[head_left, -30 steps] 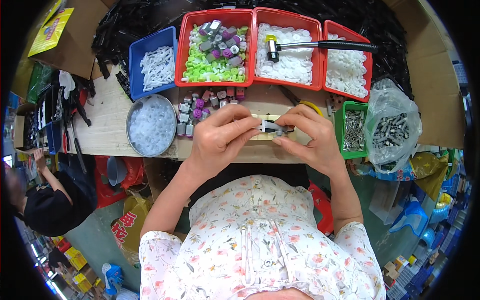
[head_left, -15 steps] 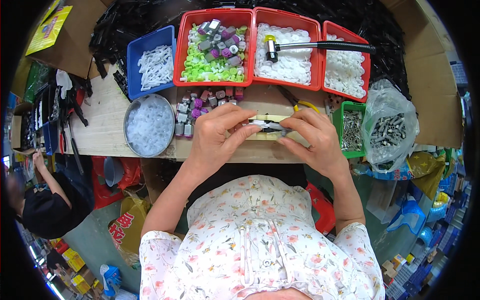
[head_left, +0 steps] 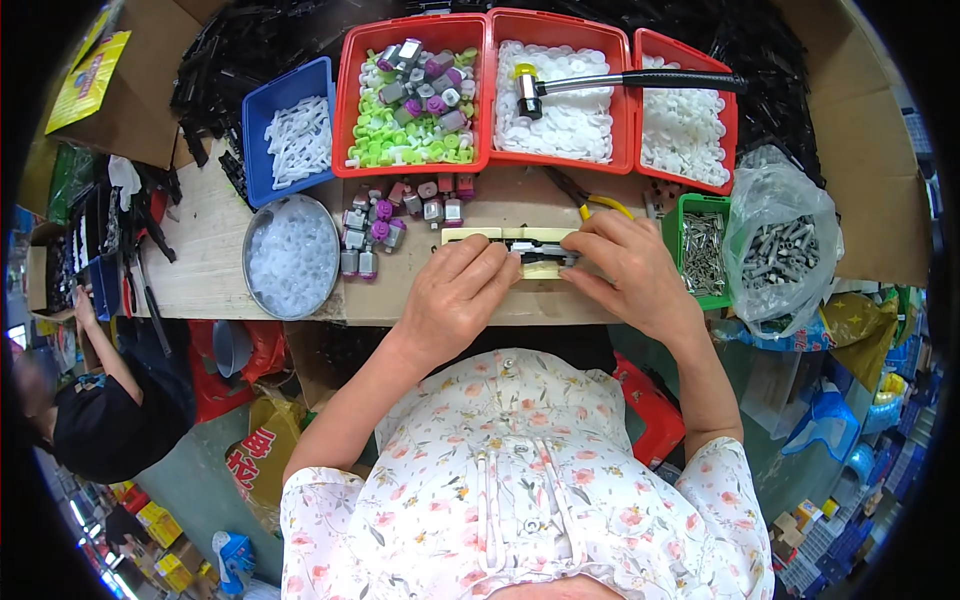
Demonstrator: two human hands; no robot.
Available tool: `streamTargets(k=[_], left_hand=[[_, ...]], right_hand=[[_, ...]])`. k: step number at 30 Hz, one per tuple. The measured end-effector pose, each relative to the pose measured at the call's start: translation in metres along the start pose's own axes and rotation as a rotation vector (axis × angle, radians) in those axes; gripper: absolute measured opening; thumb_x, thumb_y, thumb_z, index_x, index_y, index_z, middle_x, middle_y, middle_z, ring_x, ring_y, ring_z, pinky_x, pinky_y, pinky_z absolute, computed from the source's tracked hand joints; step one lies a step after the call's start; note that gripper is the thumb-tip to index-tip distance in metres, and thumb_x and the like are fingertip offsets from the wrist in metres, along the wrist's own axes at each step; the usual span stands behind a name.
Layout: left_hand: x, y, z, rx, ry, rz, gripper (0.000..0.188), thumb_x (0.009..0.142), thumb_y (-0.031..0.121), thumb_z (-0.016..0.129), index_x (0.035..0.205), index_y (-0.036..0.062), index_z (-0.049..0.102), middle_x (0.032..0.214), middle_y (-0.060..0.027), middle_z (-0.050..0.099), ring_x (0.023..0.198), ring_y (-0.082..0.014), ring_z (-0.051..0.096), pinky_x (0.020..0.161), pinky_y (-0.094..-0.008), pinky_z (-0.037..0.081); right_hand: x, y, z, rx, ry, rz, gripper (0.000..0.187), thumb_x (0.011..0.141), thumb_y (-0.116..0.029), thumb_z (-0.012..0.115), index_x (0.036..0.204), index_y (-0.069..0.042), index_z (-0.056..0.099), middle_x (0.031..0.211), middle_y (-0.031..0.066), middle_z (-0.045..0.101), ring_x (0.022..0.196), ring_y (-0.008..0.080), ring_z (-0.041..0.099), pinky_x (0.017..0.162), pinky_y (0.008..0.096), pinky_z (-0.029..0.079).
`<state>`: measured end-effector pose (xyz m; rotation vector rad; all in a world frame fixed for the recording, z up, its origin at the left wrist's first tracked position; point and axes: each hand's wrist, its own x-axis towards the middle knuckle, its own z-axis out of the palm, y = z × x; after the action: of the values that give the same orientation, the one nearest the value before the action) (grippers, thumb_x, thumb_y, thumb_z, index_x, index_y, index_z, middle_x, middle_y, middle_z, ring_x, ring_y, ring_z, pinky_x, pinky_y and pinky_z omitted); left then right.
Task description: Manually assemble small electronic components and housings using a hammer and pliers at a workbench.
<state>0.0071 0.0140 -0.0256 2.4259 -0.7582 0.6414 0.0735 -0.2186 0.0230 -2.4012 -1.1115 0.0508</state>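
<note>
A cream block-like holder [head_left: 462,235] lies on the table's near side. Set in it is a narrow black, white and grey plastic part [head_left: 540,249]. My left hand [head_left: 458,296] curls over the holder's left end, its fingers together and their tips at the part's left end. My right hand [head_left: 634,270] is closed at the other end, with thumb and fingers gripping the part. My fingers hide both ends of the part. Behind my hands lie pliers with yellow handles [head_left: 606,204]. Small grey motors with purple pieces [head_left: 381,230] lie loose to the left.
Along the back stand a blue bin [head_left: 251,150] and red bins [head_left: 484,120] of small plastic pieces. A hammer [head_left: 640,80] rests across two of them. Left is a round metal bowl [head_left: 247,270]; right, a green screw tray [head_left: 690,215] and clear bag [head_left: 780,210]. Another person [head_left: 110,420] works far left.
My left hand has moved left and down and its fingers have curled over the holder. More of the cream holder shows. My right hand stays at the part's right end.
</note>
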Motion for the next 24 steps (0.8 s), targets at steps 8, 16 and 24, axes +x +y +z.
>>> streamTargets(k=[8,16,24], left_hand=[[-0.001,0.0,0.004,-0.021,0.033,-0.004,0.03,0.075,0.007,0.078,0.102,-0.0012,0.069,0.099,-0.0097,0.065,0.094,-0.0283,0.062,0.077,-0.0396,0.051],[0.003,-0.001,0.003,-0.044,0.086,-0.023,0.03,0.073,0.003,0.079,0.102,0.0001,0.071,0.097,-0.0109,0.064,0.093,-0.0303,0.061,0.079,-0.0398,0.051],[0.009,0.003,0.003,-0.064,0.117,-0.031,0.031,0.072,0.001,0.08,0.101,0.0004,0.071,0.097,-0.0108,0.064,0.092,-0.0307,0.061,0.078,-0.0398,0.051]], right_hand=[[0.002,0.0,0.007,0.065,0.017,0.007,0.032,0.078,-0.015,0.078,0.106,-0.006,0.065,0.104,0.0095,0.058,0.096,0.028,0.06,0.082,0.0398,0.045],[-0.007,0.011,0.014,0.236,0.089,0.064,0.031,0.076,-0.006,0.079,0.104,-0.003,0.068,0.105,0.0124,0.059,0.095,0.0278,0.062,0.079,0.0368,0.051],[-0.002,0.012,-0.004,0.249,0.138,0.096,0.025,0.077,-0.003,0.077,0.101,-0.002,0.07,0.103,0.0123,0.06,0.091,0.0274,0.064,0.078,0.0345,0.052]])
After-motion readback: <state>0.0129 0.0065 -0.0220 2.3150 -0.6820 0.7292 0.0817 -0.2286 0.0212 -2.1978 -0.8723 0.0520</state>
